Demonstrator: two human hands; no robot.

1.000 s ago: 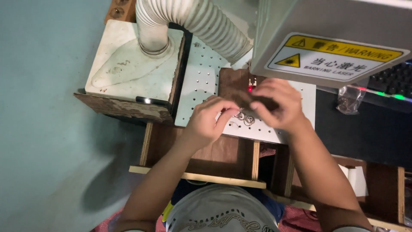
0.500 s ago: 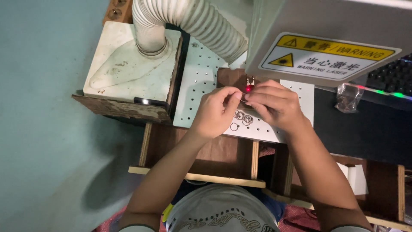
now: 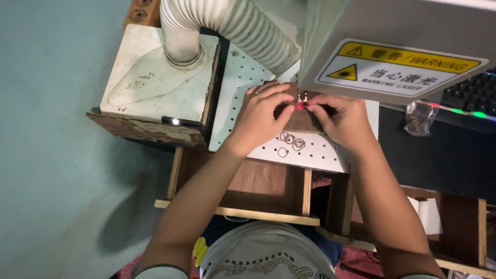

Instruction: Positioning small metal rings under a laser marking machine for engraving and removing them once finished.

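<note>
Item: small metal ring work at a marking machine, seen from above

Progress: judged early to midway. One piece sits under the machine head (image 3: 392,46), where a red light dot (image 3: 299,106) falls on a brown block (image 3: 297,119); whether that piece is a ring cannot be told at this size. A cluster of loose rings (image 3: 290,140) lies on the white perforated plate (image 3: 320,152), just below the hands, apparently waiting or finished; which cannot be told.

Hands: left hand (image 3: 261,116) and right hand (image 3: 341,119) meet at the red dot, fingers curled inward, tips pinched close on or about a tiny object; an actual grip cannot be confirmed.

Rings: thin, round, silvery wire loops, several overlapping, one apart.

Surroundings: ribbed white hose (image 3: 232,26) on a worn white box (image 3: 155,77), keyboard (image 3: 470,95), wooden shelf frame (image 3: 243,186)
</note>
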